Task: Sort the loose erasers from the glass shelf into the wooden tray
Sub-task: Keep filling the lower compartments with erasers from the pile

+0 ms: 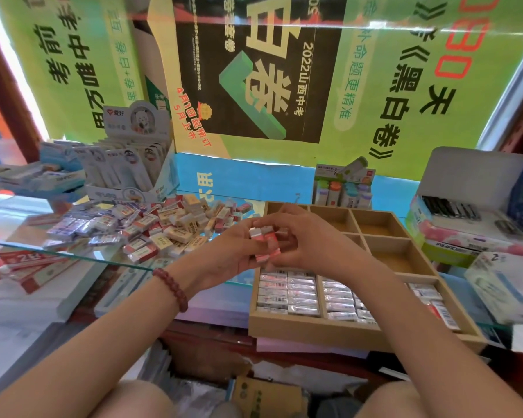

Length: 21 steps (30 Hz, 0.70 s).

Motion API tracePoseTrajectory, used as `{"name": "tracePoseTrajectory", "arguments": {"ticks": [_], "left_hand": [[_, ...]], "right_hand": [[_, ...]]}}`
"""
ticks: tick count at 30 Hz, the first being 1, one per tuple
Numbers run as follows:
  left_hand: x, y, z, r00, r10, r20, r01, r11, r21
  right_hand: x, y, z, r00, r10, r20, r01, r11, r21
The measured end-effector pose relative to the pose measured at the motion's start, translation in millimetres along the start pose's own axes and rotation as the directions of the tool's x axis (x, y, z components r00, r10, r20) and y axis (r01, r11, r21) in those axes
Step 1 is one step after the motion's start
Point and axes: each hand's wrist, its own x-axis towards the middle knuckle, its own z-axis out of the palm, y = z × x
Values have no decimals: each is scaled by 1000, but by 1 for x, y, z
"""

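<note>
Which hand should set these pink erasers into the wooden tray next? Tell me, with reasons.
Right, probably. Both hands hold the pink erasers, but the right hand hangs over the wooden tray, while the left hand sits nearer the loose pile, better for fetching more.

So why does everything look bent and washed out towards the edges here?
Head view: the wide-angle lens bows the glass shelf edge and tilts the posters. Daylight glows through the posters and burns white at the far left. Pale glare lies on the shelf's left part. The pink erasers held between left hand and right hand look slightly soft.
</note>
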Motion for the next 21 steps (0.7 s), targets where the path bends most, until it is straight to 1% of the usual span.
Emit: {"name": "tracePoseTrajectory", "arguments": {"ticks": [7, 11, 15, 18, 21], "left_hand": [[-4, 2, -10, 1000, 9, -26, -10, 999, -37], [-3, 2, -12, 998, -20, -54, 17, 998, -54], [-2, 3, -13, 991, -47, -123, 48, 999, 7], [-1, 5, -14, 977, -7, -211, 36, 990, 134], [1, 3, -13, 967, 17, -255, 26, 986, 166]], "right_hand": [[11, 2, 11, 997, -50, -59, 52, 998, 27], [17, 6, 15, 993, -87, -84, 88, 996, 6], [19, 10, 9, 994, -74, -79, 72, 997, -27], [17, 8, 6, 995, -67, -78, 64, 997, -42], [17, 6, 5, 995, -77, -61, 73, 995, -70]]}}
